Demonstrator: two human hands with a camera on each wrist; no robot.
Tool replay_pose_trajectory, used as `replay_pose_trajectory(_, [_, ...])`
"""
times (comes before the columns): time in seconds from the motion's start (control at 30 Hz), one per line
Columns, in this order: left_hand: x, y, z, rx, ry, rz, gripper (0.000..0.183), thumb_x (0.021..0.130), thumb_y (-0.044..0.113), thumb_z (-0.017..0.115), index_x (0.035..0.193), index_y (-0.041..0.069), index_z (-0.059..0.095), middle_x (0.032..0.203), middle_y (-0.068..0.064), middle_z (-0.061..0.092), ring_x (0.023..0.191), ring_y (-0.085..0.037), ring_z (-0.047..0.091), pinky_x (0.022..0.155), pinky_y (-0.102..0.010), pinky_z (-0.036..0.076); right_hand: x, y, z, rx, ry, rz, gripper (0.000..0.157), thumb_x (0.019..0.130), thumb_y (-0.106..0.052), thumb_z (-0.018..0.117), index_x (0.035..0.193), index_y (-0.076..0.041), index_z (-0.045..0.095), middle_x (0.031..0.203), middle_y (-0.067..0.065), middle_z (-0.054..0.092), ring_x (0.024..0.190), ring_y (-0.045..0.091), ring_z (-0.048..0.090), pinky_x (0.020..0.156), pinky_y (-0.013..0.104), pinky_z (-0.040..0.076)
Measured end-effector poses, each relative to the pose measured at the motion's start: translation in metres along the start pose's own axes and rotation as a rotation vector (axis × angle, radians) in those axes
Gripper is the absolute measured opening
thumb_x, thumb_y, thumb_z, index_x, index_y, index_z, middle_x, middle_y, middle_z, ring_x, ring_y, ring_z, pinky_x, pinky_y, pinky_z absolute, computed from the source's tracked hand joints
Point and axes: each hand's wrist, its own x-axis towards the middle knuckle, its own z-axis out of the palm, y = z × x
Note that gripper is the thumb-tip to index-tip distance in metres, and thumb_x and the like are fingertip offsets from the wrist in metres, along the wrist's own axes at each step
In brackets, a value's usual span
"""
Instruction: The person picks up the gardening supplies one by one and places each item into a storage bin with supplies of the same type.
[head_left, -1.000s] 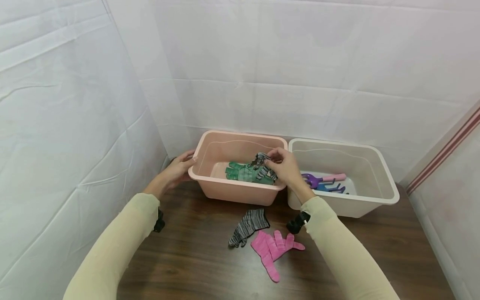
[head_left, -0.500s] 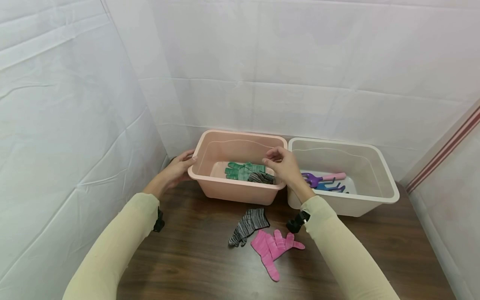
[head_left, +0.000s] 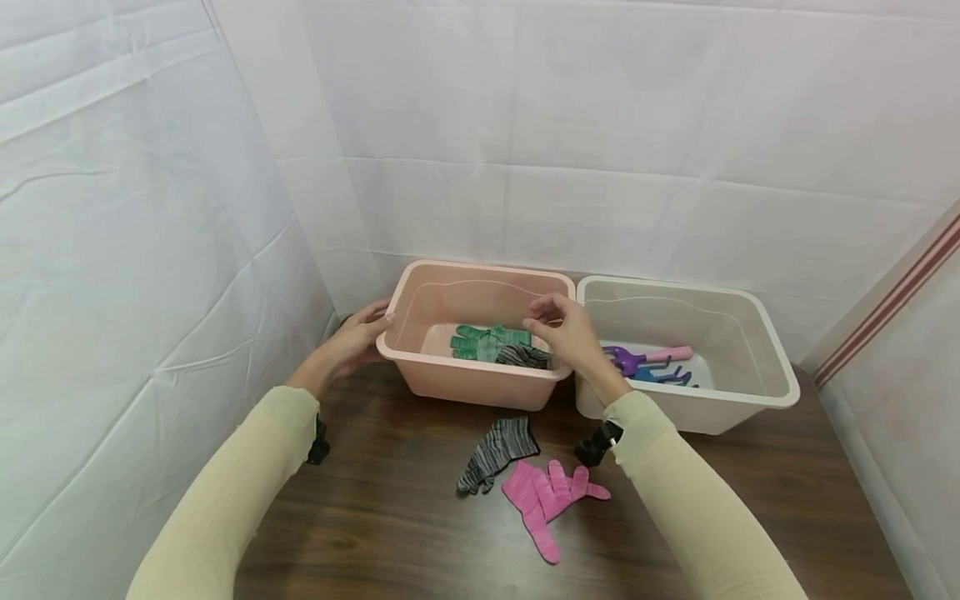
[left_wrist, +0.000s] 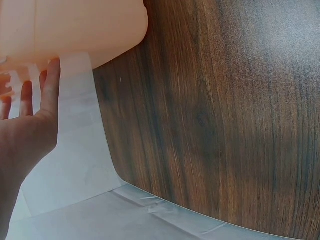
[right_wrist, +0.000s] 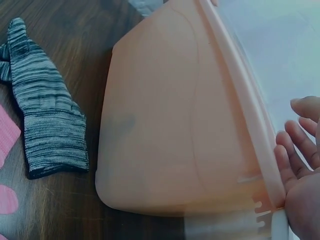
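In the head view my left hand [head_left: 348, 342] rests at the left end of the pink bin [head_left: 472, 383], thumb at the rim. Its fingers [left_wrist: 50, 90] reach straight to the outer wall in the left wrist view. Over the bin's right end my right hand [head_left: 566, 333] hovers, fingers loosely curled and holding nothing. Below it lie a green glove [head_left: 480, 342] and a bunched black-and-grey striped glove [head_left: 523, 357], partly overlapping. On the table in front are another grey striped glove [head_left: 498, 454], folded, and a pink glove [head_left: 547, 500] with its fingers spread.
Against the pink bin's right side stands a white bin [head_left: 757, 392]. It holds a purple hand fork [head_left: 630, 361] with a pink handle and a blue rake-like tool [head_left: 660, 377]. White sheeting [head_left: 525, 125] closes off the back and sides of the wooden table [head_left: 360, 517].
The striped glove has left my right hand's grip and dropped into the pink bin, partly onto the green glove. My left hand has stayed at the rim.
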Motion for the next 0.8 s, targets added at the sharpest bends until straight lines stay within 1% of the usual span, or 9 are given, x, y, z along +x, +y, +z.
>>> replay_pose_trajectory(0.13, [0.001,-0.001,0.000,-0.007,0.006,-0.003,0.065,0.115,0.028,0.049,0.171,0.016,0.019,0.174,-0.017,0.020,0.149,-0.043,0.039,0.103,-0.053,0.054,0.000,-0.004,-0.002,0.005,-0.024,-0.010,0.032,0.100,-0.014,0.076,0.125,0.004,0.065,0.114,0.017,0.070,0.105,0.030,0.065,0.096,0.043,0.053])
replay_pose_trajectory(0.23, [0.000,-0.001,-0.001,-0.003,0.007,-0.001,0.066,0.115,0.029,0.049,0.171,0.016,0.018,0.174,-0.017,0.019,0.149,-0.043,0.039,0.101,-0.051,0.055,-0.003,-0.007,-0.002,0.013,-0.037,-0.028,0.032,0.100,-0.014,0.076,0.125,0.003,0.065,0.115,0.016,0.070,0.105,0.029,0.066,0.096,0.043,0.053])
replay_pose_trajectory(0.37, [-0.002,-0.001,-0.001,-0.004,0.004,0.001,0.065,0.115,0.029,0.049,0.171,0.015,0.018,0.175,-0.016,0.019,0.150,-0.043,0.038,0.107,-0.057,0.050,-0.010,-0.014,0.003,0.017,-0.059,-0.073,0.030,0.100,-0.013,0.076,0.124,0.001,0.066,0.114,0.014,0.070,0.104,0.027,0.066,0.095,0.042,0.055])
replay_pose_trajectory(0.5, [-0.003,0.000,0.000,-0.007,0.006,-0.003,0.065,0.115,0.028,0.049,0.171,0.015,0.018,0.175,-0.016,0.019,0.150,-0.043,0.038,0.111,-0.063,0.045,-0.016,-0.020,0.011,0.030,-0.082,-0.121,0.026,0.099,-0.011,0.077,0.122,0.000,0.067,0.113,0.014,0.070,0.101,0.026,0.067,0.092,0.040,0.056])
replay_pose_trajectory(0.67, [-0.004,0.001,0.000,-0.006,0.006,-0.003,0.067,0.115,0.028,0.049,0.171,0.015,0.016,0.175,-0.017,0.017,0.151,-0.044,0.037,0.113,-0.065,0.042,-0.022,-0.024,0.018,0.051,-0.106,-0.146,0.026,0.097,-0.009,0.078,0.120,-0.001,0.069,0.112,0.018,0.071,0.098,0.025,0.068,0.090,0.044,0.057])
replay_pose_trajectory(0.73, [-0.005,0.001,0.000,-0.010,0.005,-0.001,0.067,0.115,0.028,0.049,0.171,0.015,0.016,0.175,-0.017,0.017,0.151,-0.044,0.037,0.113,-0.065,0.041,-0.026,-0.026,0.020,0.050,-0.116,-0.142,0.025,0.097,-0.010,0.078,0.120,-0.003,0.070,0.113,0.019,0.071,0.098,0.024,0.068,0.090,0.045,0.058])
replay_pose_trajectory(0.8, [-0.005,0.001,0.000,-0.008,0.004,-0.001,0.067,0.115,0.028,0.048,0.172,0.015,0.016,0.175,-0.017,0.017,0.151,-0.044,0.037,0.113,-0.064,0.042,-0.030,-0.027,0.021,0.046,-0.124,-0.144,0.024,0.097,-0.011,0.079,0.119,-0.005,0.070,0.112,0.018,0.071,0.098,0.023,0.068,0.089,0.043,0.058])
